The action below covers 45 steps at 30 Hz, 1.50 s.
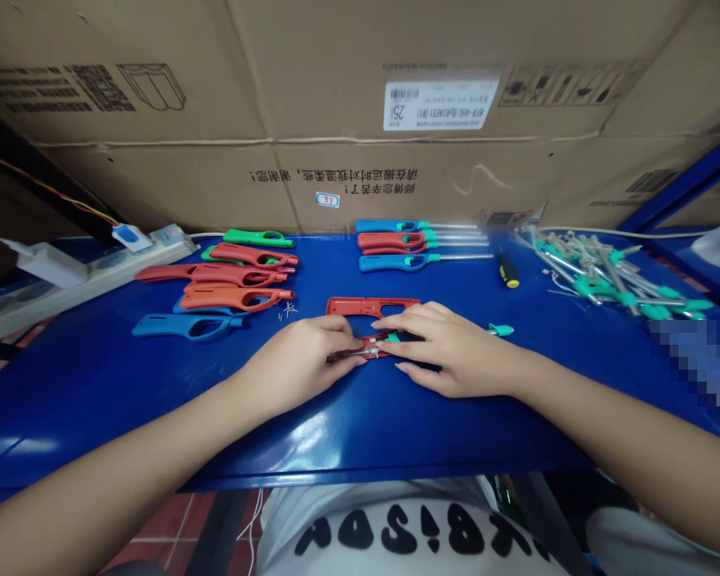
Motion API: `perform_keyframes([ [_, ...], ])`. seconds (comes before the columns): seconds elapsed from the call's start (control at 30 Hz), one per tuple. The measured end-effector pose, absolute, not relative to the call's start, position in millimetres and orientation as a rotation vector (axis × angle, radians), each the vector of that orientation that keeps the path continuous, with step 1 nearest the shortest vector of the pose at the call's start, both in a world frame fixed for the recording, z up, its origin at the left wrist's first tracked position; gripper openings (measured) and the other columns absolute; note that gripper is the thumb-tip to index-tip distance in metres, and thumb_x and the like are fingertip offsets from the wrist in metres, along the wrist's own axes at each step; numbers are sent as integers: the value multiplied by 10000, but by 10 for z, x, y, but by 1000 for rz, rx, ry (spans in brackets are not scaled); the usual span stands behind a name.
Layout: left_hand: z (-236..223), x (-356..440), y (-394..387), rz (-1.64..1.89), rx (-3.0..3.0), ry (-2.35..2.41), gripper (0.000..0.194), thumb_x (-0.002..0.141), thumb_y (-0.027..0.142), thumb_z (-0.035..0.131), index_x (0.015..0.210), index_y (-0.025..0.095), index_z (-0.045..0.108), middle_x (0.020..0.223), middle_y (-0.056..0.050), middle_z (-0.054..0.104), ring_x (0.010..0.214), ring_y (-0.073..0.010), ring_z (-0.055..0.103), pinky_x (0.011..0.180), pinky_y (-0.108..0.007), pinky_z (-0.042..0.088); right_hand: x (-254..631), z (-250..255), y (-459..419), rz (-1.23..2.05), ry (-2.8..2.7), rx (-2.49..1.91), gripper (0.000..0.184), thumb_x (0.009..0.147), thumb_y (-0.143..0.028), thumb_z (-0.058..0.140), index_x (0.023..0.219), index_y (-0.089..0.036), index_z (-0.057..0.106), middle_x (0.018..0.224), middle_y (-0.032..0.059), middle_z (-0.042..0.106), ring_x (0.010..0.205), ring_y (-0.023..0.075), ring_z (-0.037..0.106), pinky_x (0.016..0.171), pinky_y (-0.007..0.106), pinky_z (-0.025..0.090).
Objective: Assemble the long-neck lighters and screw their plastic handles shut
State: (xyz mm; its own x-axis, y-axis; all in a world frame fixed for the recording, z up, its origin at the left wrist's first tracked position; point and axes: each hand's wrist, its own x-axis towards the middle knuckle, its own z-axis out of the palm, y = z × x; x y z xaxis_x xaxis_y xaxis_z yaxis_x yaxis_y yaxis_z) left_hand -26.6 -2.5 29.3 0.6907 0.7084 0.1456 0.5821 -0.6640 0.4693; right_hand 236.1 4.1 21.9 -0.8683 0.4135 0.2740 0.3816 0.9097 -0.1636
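My left hand (pixel 312 352) pinches a dark, narrow part (pixel 343 354) between thumb and fingers, over a red lighter casing half (pixel 369 342) lying on the table. My right hand (pixel 450 350) bends over the other end of this half, its fingertips holding the casing and the small metal and green parts in it. Past the right wrist a green tip (pixel 501 330) sticks out; the hand hides what joins it. Just behind both hands lies another red casing half (pixel 360 306), its hollow side up.
Red, orange, blue and green lighter handles (pixel 234 276) lie at left, with small screws (pixel 289 309) beside them. Lighters with metal rods (pixel 423 240) lie at the back. A screwdriver (pixel 507 272) and a heap of rods (pixel 615 276) are right; a power strip (pixel 96 276) is left.
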Motion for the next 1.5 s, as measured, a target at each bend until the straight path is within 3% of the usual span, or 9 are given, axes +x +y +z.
perform_keyframes([
  [0.1,292,-263,-23,467,2509,1009,178,962,259,642,1020,169,785,924,-53,695,825,-171,670,779,-295,531,2346,203,39,139,-2744,-612,359,981,-236,541,1324,-171,626,1359,144,623,1207,265,576,986,467,449],
  [0.3,295,-264,-28,469,2517,1013,173,960,253,645,1016,167,784,911,-50,691,814,-169,666,764,-294,530,2322,180,36,98,-2688,-609,246,990,-238,537,1160,-176,703,1213,106,687,1110,237,605,935,427,440],
  [0.43,284,-261,-27,480,2518,1009,174,957,250,650,1024,169,788,909,-52,698,816,-173,671,768,-297,530,2324,208,44,43,-2735,-600,246,1007,-247,512,1137,-184,710,1233,109,683,1083,239,603,902,421,430],
  [0.8,265,-243,-23,469,2461,1098,160,934,265,686,1028,216,805,847,-42,690,790,-178,662,739,-280,517,2210,215,-86,-306,-2791,-566,291,1029,-245,470,1065,-96,717,1102,116,722,975,238,600,834,399,400],
  [1.3,271,-239,-29,446,2489,1139,168,948,308,667,1002,238,810,845,-33,694,827,-180,667,736,-267,500,2195,232,-129,-323,-2839,-573,296,1024,-252,470,1098,-81,701,1080,135,707,956,243,589,839,406,396],
  [1.5,275,-244,-25,448,2551,1128,175,954,324,656,1025,241,794,885,-29,711,862,-185,672,760,-280,506,2266,302,-71,-136,-2787,-614,262,995,-253,522,1150,-130,695,1113,117,706,1009,247,598,854,397,397],
])
